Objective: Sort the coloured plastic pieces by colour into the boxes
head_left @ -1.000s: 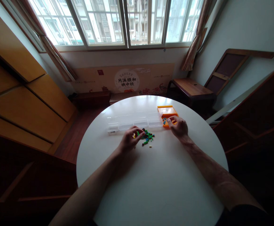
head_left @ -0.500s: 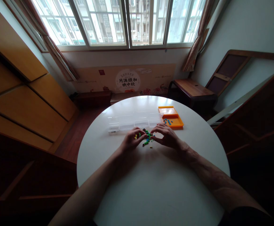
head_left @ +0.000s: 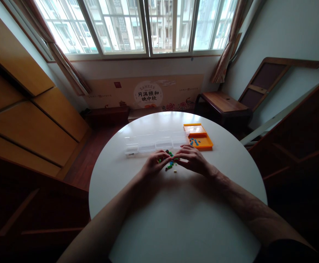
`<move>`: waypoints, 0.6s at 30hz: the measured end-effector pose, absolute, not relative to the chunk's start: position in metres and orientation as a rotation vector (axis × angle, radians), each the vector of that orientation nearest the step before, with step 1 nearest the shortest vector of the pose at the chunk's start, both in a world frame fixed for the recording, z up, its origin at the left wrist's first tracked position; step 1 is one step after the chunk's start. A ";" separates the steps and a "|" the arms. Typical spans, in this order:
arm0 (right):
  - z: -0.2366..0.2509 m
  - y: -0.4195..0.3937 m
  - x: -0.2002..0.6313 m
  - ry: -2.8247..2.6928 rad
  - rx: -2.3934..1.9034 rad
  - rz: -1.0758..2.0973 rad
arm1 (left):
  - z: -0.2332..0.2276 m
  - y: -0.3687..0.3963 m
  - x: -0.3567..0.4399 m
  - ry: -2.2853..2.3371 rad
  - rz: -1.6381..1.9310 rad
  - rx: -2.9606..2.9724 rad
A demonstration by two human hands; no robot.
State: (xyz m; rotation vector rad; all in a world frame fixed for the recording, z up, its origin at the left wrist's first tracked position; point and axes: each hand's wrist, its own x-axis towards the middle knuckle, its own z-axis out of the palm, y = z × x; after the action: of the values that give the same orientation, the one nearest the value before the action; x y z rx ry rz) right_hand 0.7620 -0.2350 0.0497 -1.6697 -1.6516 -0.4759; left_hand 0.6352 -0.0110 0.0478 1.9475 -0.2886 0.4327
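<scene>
A small heap of toy building bricks (head_left: 170,167), mostly green with some blue and dark ones, lies on the white table under my fingers. My left hand (head_left: 155,162) is over its left side, thumb and fingertips pinched together. From the right, my right hand (head_left: 193,160) reaches in with closed fingertips that meet those of the left. Whatever sits between the fingertips is too small and covered to name. A single cream brick (head_left: 175,171) lies apart, just in front of the heap.
Behind my hands stands a clear plastic box (head_left: 147,147) with compartments. An orange tray (head_left: 207,141) holding several blue bricks is at its right, its lid part lying behind. The round white table (head_left: 181,219) has a wooden chair (head_left: 225,102) beyond it.
My right hand's fingertips have moved left and closed in on my left hand's. The yellow bricks seen by my left fingers are now hidden. The view has shifted slightly.
</scene>
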 end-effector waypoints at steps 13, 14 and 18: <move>0.039 -0.269 0.806 -0.923 -2.106 -0.771 | 0.035 0.004 0.630 -0.380 0.560 2.291; 0.037 -0.270 0.808 -0.880 -2.147 -0.761 | 0.035 0.004 0.630 -0.388 0.549 2.309; 0.032 -0.268 0.810 -0.856 -2.220 -0.687 | 0.034 0.004 0.630 -0.420 0.517 2.337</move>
State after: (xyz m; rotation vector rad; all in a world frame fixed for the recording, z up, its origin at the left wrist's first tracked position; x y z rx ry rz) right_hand 0.8095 -0.2680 0.0317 -2.2200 -0.8557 -0.6870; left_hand 0.6303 0.0040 0.0337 2.3372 -0.4203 0.5167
